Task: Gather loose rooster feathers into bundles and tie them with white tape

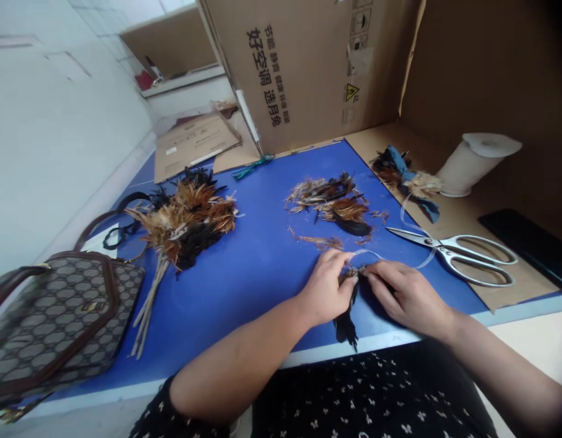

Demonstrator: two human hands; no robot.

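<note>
The person's left hand (329,286) is pinching a small feather bundle (346,325) near its upper end between thumb and fingers, probably so that the quills are staying gathered. The right hand (409,298) is closing its fingertips just beside that pinch, though whether they are gripping quills or the thin white strip (429,260) one cannot tell. The bundle is lying mostly below the left grip, its dark tips hanging toward the near edge of the blue table (258,292), while its bound-looking end is sitting between both hands. The strip is looping from near the white spool (475,161) toward the fingers, apparently left slack for easy feeding. The scissors (440,244) are resting across it, handles rightward, likely for quick reach, and loose feathers (347,210) are lying beyond the hands, seemingly for easy picking
</note>
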